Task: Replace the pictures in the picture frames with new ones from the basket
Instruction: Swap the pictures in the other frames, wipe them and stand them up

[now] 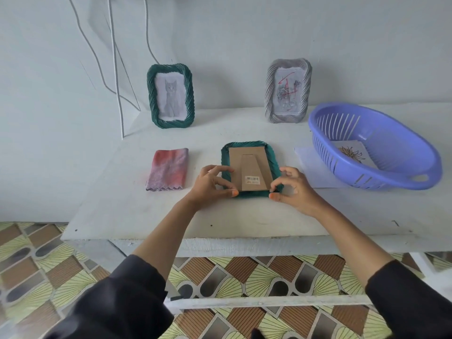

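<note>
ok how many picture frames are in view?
3. One green twisted-rim frame stands back left, holding a cat picture. A grey twisted-rim frame stands back right. A second green frame lies face down at front centre. None looks hidden.

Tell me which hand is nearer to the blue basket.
Right. The right hand pinches the face-down frame at its near right corner, on the basket side. The left hand pinches the near left corner, with the frame between it and the basket.

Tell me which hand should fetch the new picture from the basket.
Right: the right hand sits nearest the basket holding the picture; the left hand would have to cross the face-down frame.
</note>
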Available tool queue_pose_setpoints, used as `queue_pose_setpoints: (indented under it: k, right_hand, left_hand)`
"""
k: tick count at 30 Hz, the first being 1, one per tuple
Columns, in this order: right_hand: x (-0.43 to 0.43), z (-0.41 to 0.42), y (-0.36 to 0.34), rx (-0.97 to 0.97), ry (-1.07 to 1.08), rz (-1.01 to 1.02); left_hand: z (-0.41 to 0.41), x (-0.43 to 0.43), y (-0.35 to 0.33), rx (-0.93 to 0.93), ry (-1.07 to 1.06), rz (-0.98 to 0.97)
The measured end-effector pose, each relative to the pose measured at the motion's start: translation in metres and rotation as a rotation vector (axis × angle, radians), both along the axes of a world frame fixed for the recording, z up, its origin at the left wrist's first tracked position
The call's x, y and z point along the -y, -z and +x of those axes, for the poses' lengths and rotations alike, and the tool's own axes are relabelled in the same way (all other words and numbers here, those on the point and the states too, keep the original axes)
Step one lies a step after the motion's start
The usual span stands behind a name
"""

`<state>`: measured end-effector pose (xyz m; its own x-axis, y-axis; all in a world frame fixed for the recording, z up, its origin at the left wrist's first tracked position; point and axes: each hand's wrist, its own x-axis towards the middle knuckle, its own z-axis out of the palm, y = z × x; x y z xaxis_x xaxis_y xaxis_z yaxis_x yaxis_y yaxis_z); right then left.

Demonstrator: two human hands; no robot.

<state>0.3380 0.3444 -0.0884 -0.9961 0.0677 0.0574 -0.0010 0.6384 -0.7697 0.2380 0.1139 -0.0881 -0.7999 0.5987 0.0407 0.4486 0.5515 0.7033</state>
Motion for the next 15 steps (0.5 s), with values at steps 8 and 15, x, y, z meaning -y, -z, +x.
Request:
queue_pose_setpoints:
  k: [8, 15]
  right_hand:
    - [-0.005, -0.012, -0.022, 0.041, 0.087, -0.163]
    - [0.009, -0.054, -0.010, 0.007, 0.290, 0.095]
  left_hand:
    - [-0.012, -0.013, -0.004, 0.296, -0.350, 0.450]
    - [-0.023, -0.039, 0.003, 0.006, -0.511, 0.044]
